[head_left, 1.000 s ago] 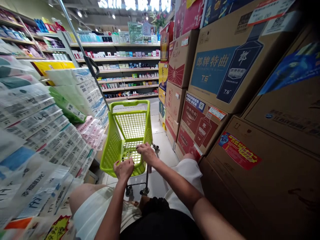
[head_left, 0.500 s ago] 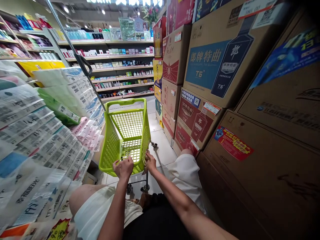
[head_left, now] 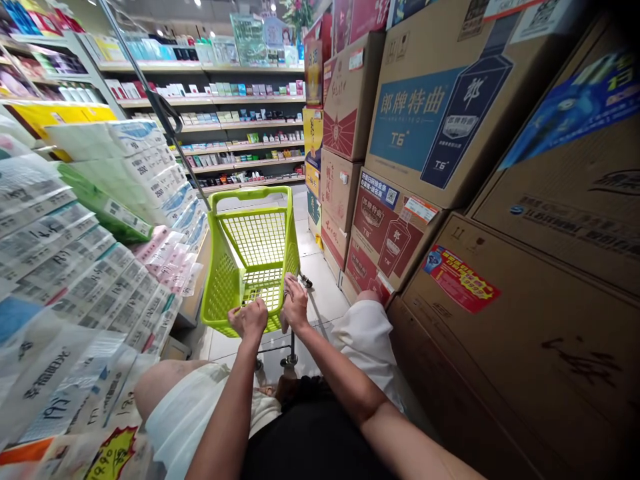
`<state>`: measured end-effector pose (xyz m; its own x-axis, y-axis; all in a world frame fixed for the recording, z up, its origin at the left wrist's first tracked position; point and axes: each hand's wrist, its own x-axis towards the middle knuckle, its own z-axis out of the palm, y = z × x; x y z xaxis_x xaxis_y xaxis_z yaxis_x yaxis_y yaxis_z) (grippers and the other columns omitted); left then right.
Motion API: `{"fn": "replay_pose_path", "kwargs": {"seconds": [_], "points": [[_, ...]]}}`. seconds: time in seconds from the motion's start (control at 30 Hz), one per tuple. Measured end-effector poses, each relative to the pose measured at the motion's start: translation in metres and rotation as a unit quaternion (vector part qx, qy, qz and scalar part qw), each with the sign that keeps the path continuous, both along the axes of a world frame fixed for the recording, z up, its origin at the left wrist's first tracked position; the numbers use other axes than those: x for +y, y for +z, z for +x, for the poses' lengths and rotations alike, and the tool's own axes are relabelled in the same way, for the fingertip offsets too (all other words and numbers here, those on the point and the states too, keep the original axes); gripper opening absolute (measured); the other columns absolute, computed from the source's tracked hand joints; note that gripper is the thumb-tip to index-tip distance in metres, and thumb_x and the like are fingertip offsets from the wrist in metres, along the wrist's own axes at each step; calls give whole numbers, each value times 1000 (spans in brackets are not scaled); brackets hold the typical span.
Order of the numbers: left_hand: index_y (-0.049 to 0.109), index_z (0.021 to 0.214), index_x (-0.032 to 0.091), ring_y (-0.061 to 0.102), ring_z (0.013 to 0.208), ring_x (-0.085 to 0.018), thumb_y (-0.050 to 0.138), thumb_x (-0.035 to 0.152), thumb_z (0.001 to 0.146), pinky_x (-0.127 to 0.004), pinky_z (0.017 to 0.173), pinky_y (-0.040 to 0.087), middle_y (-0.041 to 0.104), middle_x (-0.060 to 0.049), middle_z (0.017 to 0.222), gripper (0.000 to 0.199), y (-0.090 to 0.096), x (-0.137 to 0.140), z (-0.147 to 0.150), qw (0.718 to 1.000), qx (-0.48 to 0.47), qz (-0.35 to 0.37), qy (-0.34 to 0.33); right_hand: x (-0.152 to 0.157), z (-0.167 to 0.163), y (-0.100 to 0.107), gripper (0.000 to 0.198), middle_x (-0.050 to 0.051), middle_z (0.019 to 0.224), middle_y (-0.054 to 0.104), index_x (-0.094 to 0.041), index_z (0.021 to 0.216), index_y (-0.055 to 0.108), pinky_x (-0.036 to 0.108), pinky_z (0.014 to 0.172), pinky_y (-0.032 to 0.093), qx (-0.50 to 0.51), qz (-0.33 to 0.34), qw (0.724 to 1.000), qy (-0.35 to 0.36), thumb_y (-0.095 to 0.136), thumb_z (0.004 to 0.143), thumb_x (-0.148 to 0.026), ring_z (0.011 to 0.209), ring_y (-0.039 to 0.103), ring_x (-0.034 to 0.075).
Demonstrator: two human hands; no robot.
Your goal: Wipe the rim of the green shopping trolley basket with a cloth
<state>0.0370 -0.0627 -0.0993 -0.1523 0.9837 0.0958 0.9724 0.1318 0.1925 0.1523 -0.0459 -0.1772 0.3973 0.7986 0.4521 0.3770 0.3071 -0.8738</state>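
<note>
— Since a moment ago the right hand [head_left: 295,305] has slid back from inside the basket's near end to its rear corner, and the green cart [head_left: 253,257] has rolled a little further up the aisle, hasn't it?

— Yes. Both hands sit at the near rim now, close together. The left hand [head_left: 249,319] is curled into a fist over the rear edge, gripping it. The right hand lies just beside it, fingers wrapped over the right rear corner of the basket.

— So where is the cart relative to them?

— Straight ahead of the hands, stretching away from the person down the tiled floor [head_left: 325,293]. Its mesh basket looks empty from where I stand, and its wheels show under the hands, by the knees in white shorts [head_left: 367,333].

— What's on either side?

— On the left, stacked packs of tissue paper [head_left: 90,267] crowd right up against the cart's left wall. On the right, a tall wall of cardboard boxes [head_left: 440,120], some with blue and red printing, stands near but apart from the cart. At the far end, shelves of small goods [head_left: 240,127] cross the aisle.
</note>
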Motion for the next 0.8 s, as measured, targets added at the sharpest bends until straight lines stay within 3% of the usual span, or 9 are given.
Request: {"fn": "replay_pose_path", "kwargs": {"seconds": [0.1,0.17,0.23,0.37,0.57,0.67,0.8], "points": [[79,96,25,69,97,-24,22,51,100,-44,105,31,79,-9,91,63,2,-6,-16,997,-6,0,-71,-10,1,10,55,9,134,68,-19,135,64,39,107,45,-24,41,999,-21,40,88,-5,124,60,21],[76,103,31,67,104,-22,31,56,99,-42,110,27,79,-3,99,52,2,-12,-33,985,-2,12,-170,-27,-2,5,51,10,130,69,-20,137,62,39,104,47,-56,65,996,-24,39,93,-7,122,62,22],[75,102,34,64,109,-23,34,56,99,-43,115,21,78,-1,104,47,0,-17,-50,976,17,34,-217,-45,-7,-4,46,11,131,69,-22,136,63,39,103,47,-113,103,988,-1,42,97,-9,123,61,22],[74,95,31,63,105,-23,31,53,102,-43,110,26,77,-1,105,48,-3,-21,-65,977,42,31,-205,-41,0,-11,37,11,130,69,-22,127,69,39,102,46,-196,139,971,9,46,100,-12,123,60,23],[70,101,32,61,106,-21,35,52,102,-41,100,29,75,1,108,40,-5,-17,-64,969,29,-3,-247,24,34,32,36,8,127,71,-22,125,71,38,93,51,-217,99,970,43,47,100,-14,109,61,22],[69,100,31,60,106,-21,32,49,103,-41,99,28,75,0,108,41,-6,-19,-59,974,33,0,-223,9,30,35,37,8,125,72,-24,126,71,40,99,50,-214,105,969,65,47,99,-13,113,59,23],[68,98,29,59,108,-21,28,46,104,-40,98,28,75,-2,110,44,-7,-20,-48,979,42,-8,-198,-35,14,0,42,7,130,69,-26,128,70,42,110,46,-167,108,976,84,45,98,-11,123,57,23]]}}
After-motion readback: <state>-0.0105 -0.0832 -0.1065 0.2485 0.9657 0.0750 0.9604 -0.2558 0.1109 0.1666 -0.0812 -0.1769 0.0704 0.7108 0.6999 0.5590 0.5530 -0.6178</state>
